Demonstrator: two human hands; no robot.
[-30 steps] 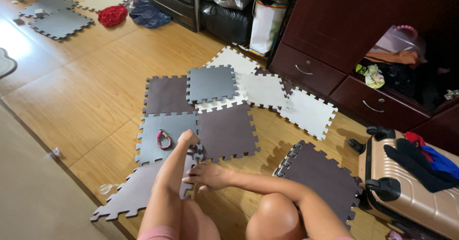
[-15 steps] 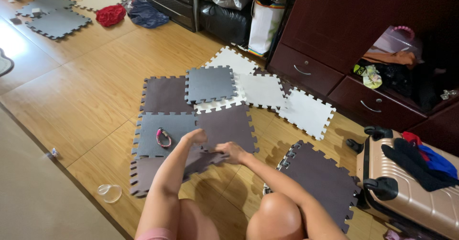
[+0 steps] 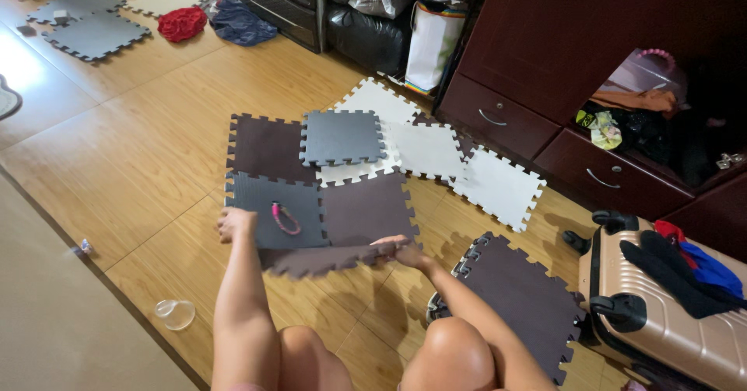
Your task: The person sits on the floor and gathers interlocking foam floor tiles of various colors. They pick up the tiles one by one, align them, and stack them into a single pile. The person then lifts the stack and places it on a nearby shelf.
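Note:
My right hand grips the edge of a dark brown foam puzzle mat tile, lifted and tilted just above the floor in front of my knees. My left hand presses on the near left corner of a grey mat tile laid on the floor; a pink hair band lies on that tile. Beyond them, brown, grey and cream tiles are joined or overlapped in a patch.
A stack of brown tiles sits by my right knee. A gold suitcase stands at right. Dark wooden drawers are behind the patch. A clear plastic lid lies on the wood floor at left. More tiles lie far left.
The brown tile has moved from my left side across to the middle, now held flat-on by my right hand. My left hand shifted left onto the grey tile's corner.

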